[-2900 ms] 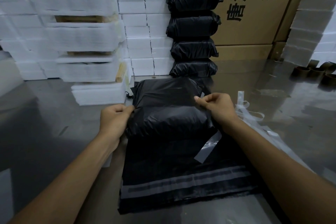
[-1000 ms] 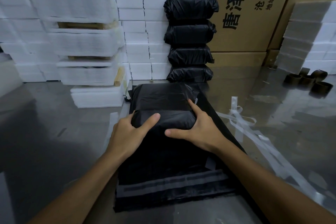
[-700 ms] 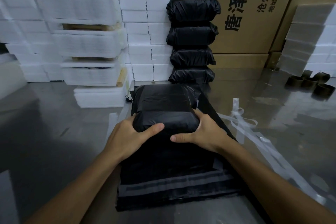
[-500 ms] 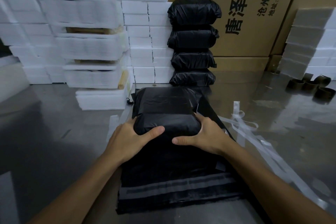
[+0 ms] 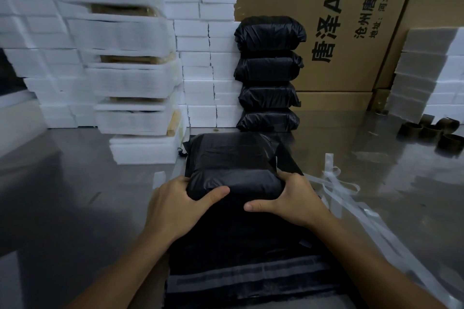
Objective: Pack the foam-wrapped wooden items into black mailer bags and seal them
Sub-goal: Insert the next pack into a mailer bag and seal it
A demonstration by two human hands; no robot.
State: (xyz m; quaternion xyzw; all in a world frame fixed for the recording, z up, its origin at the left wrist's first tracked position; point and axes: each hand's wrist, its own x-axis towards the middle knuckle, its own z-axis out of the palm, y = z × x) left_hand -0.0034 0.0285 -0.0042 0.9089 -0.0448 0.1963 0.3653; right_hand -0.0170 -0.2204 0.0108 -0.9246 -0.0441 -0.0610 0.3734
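Parcel (image 5: 234,170) in a black bag sits in the middle of the table (image 5: 62,195), on top of a pile of flat bags (image 5: 246,271) that reaches to the near edge. Both hands hold its near end. The left hand (image 5: 175,204) grips the left corner, with the thumb lying across the top and the fingers curled under the side. The right hand (image 5: 292,199) grips the right corner the same way — thumb pointing left along the front, fingers wrapped over the side.

Four more packed parcels (image 5: 268,75) stand in a stack at the far edge, right behind this one, leaning on a big cardboard box (image 5: 326,20). White foam blocks (image 5: 208,57) are piled just left of that stack. Further left, foam-wrapped items (image 5: 130,78) are stacked high, and bits of wood peek out between the layers.

Clear strips (image 5: 336,183) lie in a loose tangle on the table just right of the right hand. Some empty tape cores (image 5: 431,130) sit near the far right corner, below more foam (image 5: 426,78).
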